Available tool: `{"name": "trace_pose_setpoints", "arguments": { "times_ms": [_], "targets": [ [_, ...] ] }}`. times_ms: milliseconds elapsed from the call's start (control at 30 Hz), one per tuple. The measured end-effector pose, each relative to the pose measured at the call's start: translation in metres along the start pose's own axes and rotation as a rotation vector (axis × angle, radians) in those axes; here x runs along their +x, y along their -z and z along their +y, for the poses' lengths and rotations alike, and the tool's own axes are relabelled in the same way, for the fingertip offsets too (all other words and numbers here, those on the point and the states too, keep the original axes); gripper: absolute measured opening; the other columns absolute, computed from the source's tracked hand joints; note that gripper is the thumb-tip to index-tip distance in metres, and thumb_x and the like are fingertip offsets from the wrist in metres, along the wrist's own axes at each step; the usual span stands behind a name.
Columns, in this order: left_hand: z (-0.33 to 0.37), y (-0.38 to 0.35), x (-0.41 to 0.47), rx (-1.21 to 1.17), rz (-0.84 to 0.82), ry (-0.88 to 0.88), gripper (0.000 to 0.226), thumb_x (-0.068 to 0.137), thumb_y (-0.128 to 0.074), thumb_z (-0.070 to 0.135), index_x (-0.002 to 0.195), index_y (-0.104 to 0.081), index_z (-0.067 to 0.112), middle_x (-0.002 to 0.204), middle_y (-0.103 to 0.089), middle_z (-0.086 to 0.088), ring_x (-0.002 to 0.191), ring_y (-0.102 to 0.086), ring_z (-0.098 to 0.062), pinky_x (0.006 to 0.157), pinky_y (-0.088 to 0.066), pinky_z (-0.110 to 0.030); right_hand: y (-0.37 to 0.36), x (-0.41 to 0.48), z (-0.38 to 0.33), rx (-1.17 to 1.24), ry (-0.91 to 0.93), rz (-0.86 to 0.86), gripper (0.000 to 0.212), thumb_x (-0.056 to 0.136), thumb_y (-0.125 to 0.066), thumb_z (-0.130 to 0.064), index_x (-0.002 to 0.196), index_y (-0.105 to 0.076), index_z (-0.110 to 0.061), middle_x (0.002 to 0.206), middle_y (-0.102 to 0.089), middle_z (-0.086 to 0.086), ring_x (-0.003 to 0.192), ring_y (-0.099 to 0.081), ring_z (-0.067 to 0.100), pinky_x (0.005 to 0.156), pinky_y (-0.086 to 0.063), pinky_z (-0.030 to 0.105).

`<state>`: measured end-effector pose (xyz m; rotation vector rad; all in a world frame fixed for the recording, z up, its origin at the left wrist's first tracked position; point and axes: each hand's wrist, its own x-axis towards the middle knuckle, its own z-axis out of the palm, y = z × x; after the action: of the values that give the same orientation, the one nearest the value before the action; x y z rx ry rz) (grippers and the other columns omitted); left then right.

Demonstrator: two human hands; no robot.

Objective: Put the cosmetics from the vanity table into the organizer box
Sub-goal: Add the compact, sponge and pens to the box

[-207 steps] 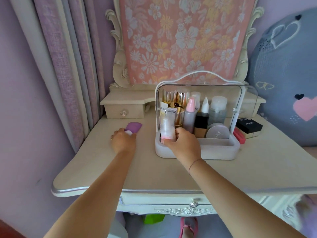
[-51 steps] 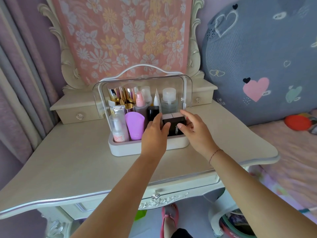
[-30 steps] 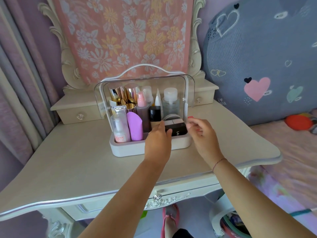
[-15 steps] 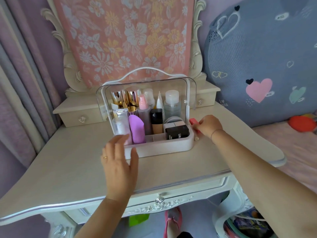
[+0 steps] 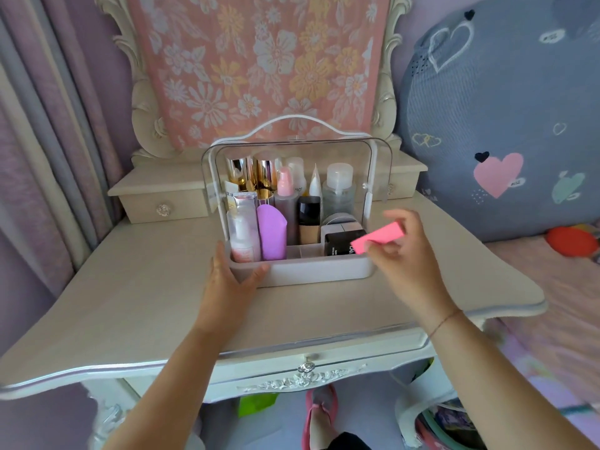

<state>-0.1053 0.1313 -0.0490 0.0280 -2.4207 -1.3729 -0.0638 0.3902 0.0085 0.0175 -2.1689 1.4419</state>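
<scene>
The white organizer box (image 5: 311, 269) with a raised clear lid stands in the middle of the vanity table (image 5: 130, 297). Inside it are several bottles, gold tubes, a purple tube (image 5: 271, 233), a round compact and a black box (image 5: 339, 243). My left hand (image 5: 232, 277) grips the box's front left corner. My right hand (image 5: 402, 251) holds a small pink box (image 5: 378, 238) in its fingertips, raised just above the organizer's front right corner.
A mirror draped in pink floral cloth (image 5: 259, 66) rises behind the organizer, with small drawers (image 5: 162, 207) on either side. Curtains (image 5: 48, 125) hang at the left. A large grey cushion (image 5: 506, 118) and a bed lie to the right.
My right hand has lifted the pink box off the table beside the organizer and brought it over the front right corner. My left hand has moved forward and taken hold of the organizer's left corner.
</scene>
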Motion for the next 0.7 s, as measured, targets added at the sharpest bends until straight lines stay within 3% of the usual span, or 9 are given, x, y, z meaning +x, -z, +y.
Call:
{"name": "trace_pose_setpoints", "arguments": {
  "times_ms": [67, 133, 233, 367, 500, 533, 633, 700],
  "targets": [
    [0.003, 0.002, -0.001, 0.003, 0.002, -0.038, 0.061, 0.075, -0.069, 0.047, 0.122, -0.035, 0.030, 0.110, -0.043, 0.011, 0.095, -0.043, -0.008, 0.072, -0.032, -0.021, -0.015, 0.004, -0.018, -0.033, 0.102, -0.143, 0.039, 0.085, -0.064, -0.010, 0.116, -0.047, -0.026, 0.090, -0.061, -0.015, 0.075, -0.063, 0.005, 0.065, -0.047, 0.017],
    [0.003, 0.003, -0.002, -0.002, -0.005, -0.040, 0.066, 0.076, -0.069, 0.046, 0.129, -0.036, 0.027, 0.119, -0.044, 0.009, 0.099, -0.044, -0.007, 0.079, -0.034, -0.021, -0.030, 0.017, -0.032, -0.152, 0.187, -0.253, 0.033, 0.090, -0.058, -0.011, 0.121, -0.052, -0.019, 0.092, -0.062, -0.003, 0.078, -0.058, 0.018, 0.072, -0.045, 0.025],
    [0.003, 0.005, -0.002, -0.001, -0.003, -0.032, 0.078, 0.076, -0.070, 0.046, 0.139, -0.032, 0.020, 0.136, -0.042, 0.004, 0.114, -0.045, -0.010, 0.090, -0.032, -0.023, -0.047, 0.038, -0.039, -0.289, 0.269, -0.328, 0.034, 0.091, -0.058, -0.014, 0.124, -0.056, -0.018, 0.101, -0.058, -0.005, 0.084, -0.052, 0.011, 0.074, -0.036, 0.018],
    [0.003, 0.006, -0.001, 0.001, 0.001, -0.029, 0.080, 0.076, -0.069, 0.047, 0.140, -0.032, 0.020, 0.140, -0.040, 0.002, 0.117, -0.045, -0.011, 0.090, -0.032, -0.022, -0.061, 0.054, -0.032, -0.404, 0.255, -0.372, 0.031, 0.082, -0.070, -0.016, 0.112, -0.062, -0.012, 0.096, -0.062, -0.002, 0.079, -0.055, 0.015, 0.075, -0.044, 0.025],
    [0.001, 0.006, -0.001, -0.002, -0.001, -0.033, 0.079, 0.075, -0.070, 0.048, 0.140, -0.033, 0.021, 0.140, -0.040, 0.003, 0.121, -0.046, -0.016, 0.091, -0.032, -0.023, -0.059, 0.060, -0.021, -0.462, 0.252, -0.469, 0.029, 0.083, -0.071, -0.018, 0.111, -0.069, -0.014, 0.089, -0.064, -0.008, 0.073, -0.053, 0.003, 0.065, -0.037, 0.005],
    [0.001, 0.006, -0.001, -0.006, -0.002, -0.036, 0.078, 0.075, -0.070, 0.048, 0.139, -0.033, 0.022, 0.140, -0.040, 0.003, 0.121, -0.046, -0.015, 0.091, -0.033, -0.023, -0.058, 0.060, -0.019, -0.480, 0.256, -0.481, 0.029, 0.084, -0.070, -0.020, 0.113, -0.069, -0.015, 0.095, -0.067, -0.004, 0.079, -0.055, 0.007, 0.069, -0.038, 0.007],
    [0.001, 0.005, 0.000, -0.019, -0.005, -0.036, 0.077, 0.075, -0.070, 0.047, 0.139, -0.034, 0.021, 0.139, -0.040, 0.002, 0.119, -0.046, -0.015, 0.091, -0.032, -0.023, -0.058, 0.059, -0.018, -0.523, 0.265, -0.470, 0.031, 0.084, -0.069, -0.024, 0.115, -0.067, -0.020, 0.103, -0.070, 0.003, 0.098, -0.056, 0.020, 0.087, -0.046, 0.033],
    [0.001, 0.005, 0.000, -0.019, -0.006, -0.035, 0.078, 0.075, -0.070, 0.046, 0.139, -0.034, 0.021, 0.139, -0.040, 0.002, 0.119, -0.046, -0.015, 0.091, -0.033, -0.023, -0.061, 0.058, -0.019, -0.554, 0.296, -0.445, 0.031, 0.083, -0.071, -0.027, 0.113, -0.068, -0.021, 0.100, -0.070, 0.002, 0.097, -0.056, 0.021, 0.086, -0.046, 0.036]
  ]
}}
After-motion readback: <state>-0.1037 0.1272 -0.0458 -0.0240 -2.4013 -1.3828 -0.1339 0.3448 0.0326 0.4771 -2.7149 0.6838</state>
